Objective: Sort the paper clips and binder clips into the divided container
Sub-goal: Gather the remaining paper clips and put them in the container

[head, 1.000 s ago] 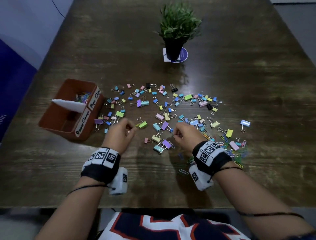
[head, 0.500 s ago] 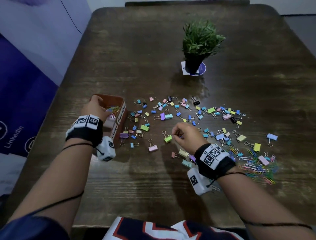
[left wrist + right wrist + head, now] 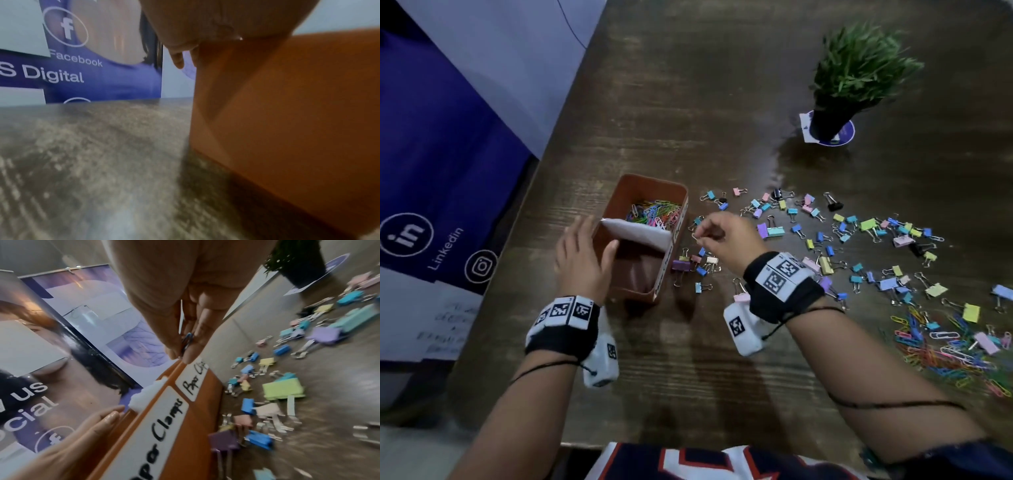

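The left hand [image 3: 582, 260], fingers straight, presses the orange divided container's [image 3: 640, 287] left wall. Right of that grip, paper clips [image 3: 654, 212] fill its far compartment. The right hand [image 3: 726, 236] pinches 1 paper clip [image 3: 187, 340] just beside the rim; binder clips [image 3: 859, 240] scatter the bench [image 3: 722, 120] beyond.

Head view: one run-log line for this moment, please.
left hand steadies container | right hand pinches paper clip beside rim | binder clips unsorted

You see only a sliver of the paper clip [image 3: 187, 341] between your right hand's fingertips [image 3: 190, 353]. The wrist views blur the table [image 3: 82, 162], and the container's [image 3: 619, 284] near compartment floor sits in shadow.
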The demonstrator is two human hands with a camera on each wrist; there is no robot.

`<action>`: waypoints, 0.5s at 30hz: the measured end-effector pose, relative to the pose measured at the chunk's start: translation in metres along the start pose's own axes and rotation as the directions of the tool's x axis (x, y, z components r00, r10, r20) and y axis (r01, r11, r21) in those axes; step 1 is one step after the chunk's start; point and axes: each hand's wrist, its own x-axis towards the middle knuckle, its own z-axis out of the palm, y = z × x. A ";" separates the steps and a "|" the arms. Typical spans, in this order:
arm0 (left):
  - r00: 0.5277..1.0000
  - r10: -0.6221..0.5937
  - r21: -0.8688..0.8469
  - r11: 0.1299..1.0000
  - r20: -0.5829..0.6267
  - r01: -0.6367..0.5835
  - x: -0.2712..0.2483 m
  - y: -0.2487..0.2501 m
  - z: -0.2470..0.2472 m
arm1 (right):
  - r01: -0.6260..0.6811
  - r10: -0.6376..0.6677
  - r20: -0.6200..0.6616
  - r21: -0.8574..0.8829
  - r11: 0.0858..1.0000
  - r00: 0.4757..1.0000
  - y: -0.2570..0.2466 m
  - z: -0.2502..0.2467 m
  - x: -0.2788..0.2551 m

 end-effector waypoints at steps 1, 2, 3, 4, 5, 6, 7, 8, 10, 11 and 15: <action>1.000 0.022 -0.041 0.999 0.003 -0.022 0.000 -0.004 0.003 | 0.017 -0.017 -0.006 -0.011 1.000 1.000 -0.008 0.007 0.010; 0.999 0.037 -0.075 0.997 -0.003 -0.037 0.000 -0.006 0.005 | 0.032 -0.033 -0.013 -0.022 0.999 0.999 -0.014 0.014 0.020; 0.999 0.044 -0.092 0.995 -0.013 -0.045 0.000 -0.007 0.007 | 0.042 -0.043 -0.022 -0.030 0.999 0.999 -0.021 0.021 0.029; 0.999 0.047 -0.100 0.994 -0.020 -0.049 0.000 -0.006 0.007 | 0.053 -0.054 -0.036 -0.033 0.998 0.998 -0.026 0.028 0.038; 0.998 0.054 -0.102 0.993 -0.025 -0.056 0.000 -0.006 0.007 | 0.059 -0.062 -0.060 -0.045 0.997 0.996 -0.031 0.036 0.046; 0.998 0.063 -0.102 0.993 -0.030 -0.066 -0.001 -0.005 0.007 | 0.069 -0.075 -0.096 -0.058 0.996 0.993 -0.035 0.042 0.053; 0.997 0.074 -0.101 0.992 -0.034 -0.077 -0.001 -0.006 0.007 | 0.070 -0.078 -0.134 -0.068 0.995 0.988 -0.037 0.049 0.059; 0.996 0.081 -0.100 0.991 -0.034 -0.084 -0.001 -0.007 0.007 | 0.062 -0.072 -0.160 -0.064 0.996 0.984 -0.038 0.056 0.064; 0.997 0.075 -0.106 0.991 -0.028 -0.077 -0.001 -0.008 0.008 | 0.021 -0.030 -0.139 -0.068 0.997 0.990 -0.041 0.063 0.069; 0.998 0.065 -0.110 0.992 -0.026 -0.068 -0.001 -0.007 0.008 | 0.002 -0.011 -0.102 -0.090 0.996 0.995 -0.043 0.064 0.070; 0.997 0.071 -0.107 0.991 -0.025 -0.074 -0.002 -0.006 0.006 | 0.032 -0.039 -0.052 -0.124 0.992 0.998 -0.045 0.051 0.066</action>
